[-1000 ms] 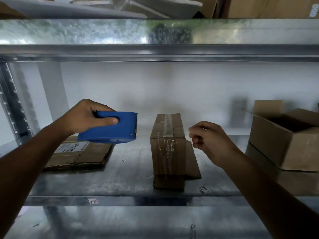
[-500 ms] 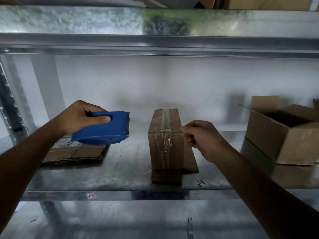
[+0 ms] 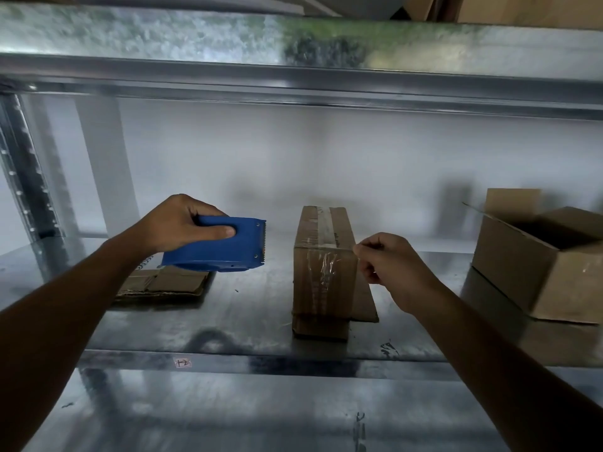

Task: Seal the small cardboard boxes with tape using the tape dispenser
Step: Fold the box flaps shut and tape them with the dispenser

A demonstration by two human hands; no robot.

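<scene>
Right hand moved left, gap closed; curled fingers now against near right top corner of taped box.

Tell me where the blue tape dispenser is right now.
Head view, left of centre: the blue tape dispenser is held in the left hand above the flattened cardboard, left of the taped small box.

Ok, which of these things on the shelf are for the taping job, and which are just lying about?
In use: tape dispenser in left hand; small taped box, right hand at its corner.
Lying about: open box on right; flattened cardboard on left.
</scene>
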